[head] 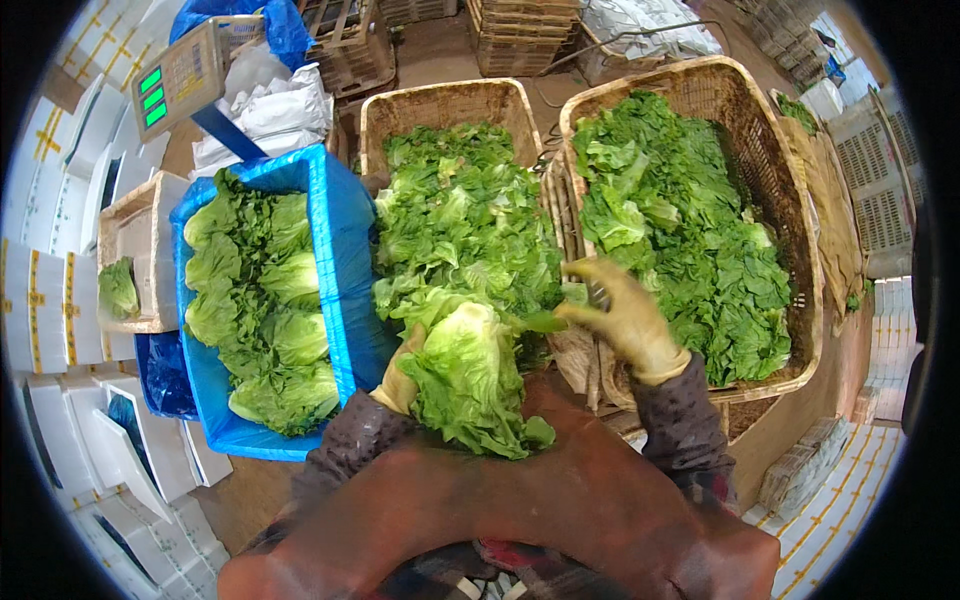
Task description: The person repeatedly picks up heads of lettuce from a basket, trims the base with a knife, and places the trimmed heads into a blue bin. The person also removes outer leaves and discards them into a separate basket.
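Note:
In my gloved left hand [399, 375] rests a head of leafy green lettuce [466, 360], held close against my brown apron [465, 502], its pale base turned up. My gloved right hand [630, 322] is just to the right of it, thumb and fingers spread. A loose green leaf [544, 322] is at its fingertips; whether they touch it is unclear. Beyond the head, loose lettuce leaves [465, 210] fill a large plastic basket [450, 91]. To the left, a crate lined with blue plastic [341, 217] holds several lettuce heads [289, 277] in rows.
On the right stands another large plastic basket [776, 180] of lettuce [675, 240]. A digital scale display [176, 79] rises on a blue post behind the blue-lined crate. White foam boxes [52, 307] are stacked at left; a foam box [161, 217] there holds one lettuce.

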A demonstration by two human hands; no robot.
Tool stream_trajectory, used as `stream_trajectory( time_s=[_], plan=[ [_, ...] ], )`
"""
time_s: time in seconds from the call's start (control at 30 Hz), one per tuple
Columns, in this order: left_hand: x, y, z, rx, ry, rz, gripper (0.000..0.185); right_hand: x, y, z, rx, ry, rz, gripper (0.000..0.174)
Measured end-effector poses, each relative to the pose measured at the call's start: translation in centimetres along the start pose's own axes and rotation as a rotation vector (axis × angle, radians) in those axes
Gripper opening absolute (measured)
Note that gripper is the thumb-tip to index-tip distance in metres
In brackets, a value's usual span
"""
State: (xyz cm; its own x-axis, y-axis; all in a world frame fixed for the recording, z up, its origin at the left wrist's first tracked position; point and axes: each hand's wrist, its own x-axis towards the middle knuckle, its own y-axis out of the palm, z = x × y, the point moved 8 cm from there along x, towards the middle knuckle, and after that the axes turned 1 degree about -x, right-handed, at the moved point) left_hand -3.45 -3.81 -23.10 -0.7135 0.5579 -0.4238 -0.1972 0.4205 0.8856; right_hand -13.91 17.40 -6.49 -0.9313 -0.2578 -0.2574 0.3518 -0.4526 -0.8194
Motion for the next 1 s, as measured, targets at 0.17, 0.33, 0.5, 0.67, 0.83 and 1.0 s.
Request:
stream_trajectory(
  time_s=[0.17,0.33,0.5,0.67,0.83,1.0],
  plan=[
    [4.2,3.6,4.8,-0.169,-0.296,0.069,0.065,-1.4,6.9,-4.8,0.89,-0.05,0.241,0.08],
    [6.8,4.1,5.5,-0.011,-0.218,0.063,0.055,0.7,7.6,-10.0,1.462,-0.252,0.396,0.067],
    [8.7,5.6,3.7,0.611,-0.057,-0.011,0.045,1.8,3.9,-18.6,1.057,-0.034,0.102,0.063],
    [9.9,5.4,3.1,1.07,0.042,-0.165,0.036,-1.2,8.5,-19.5,1.114,-0.025,0.432,0.061],
    [12.0,7.2,2.1,1.287,-0.024,0.101,0.024,-0.9,7.6,-19.0,1.007,-0.111,0.366,0.097],
    [10.1,11.6,-8.9,1.434,0.414,-0.574,0.047,-1.3,9.6,-20.9,0.803,-0.159,0.398,0.084]
  ],
)
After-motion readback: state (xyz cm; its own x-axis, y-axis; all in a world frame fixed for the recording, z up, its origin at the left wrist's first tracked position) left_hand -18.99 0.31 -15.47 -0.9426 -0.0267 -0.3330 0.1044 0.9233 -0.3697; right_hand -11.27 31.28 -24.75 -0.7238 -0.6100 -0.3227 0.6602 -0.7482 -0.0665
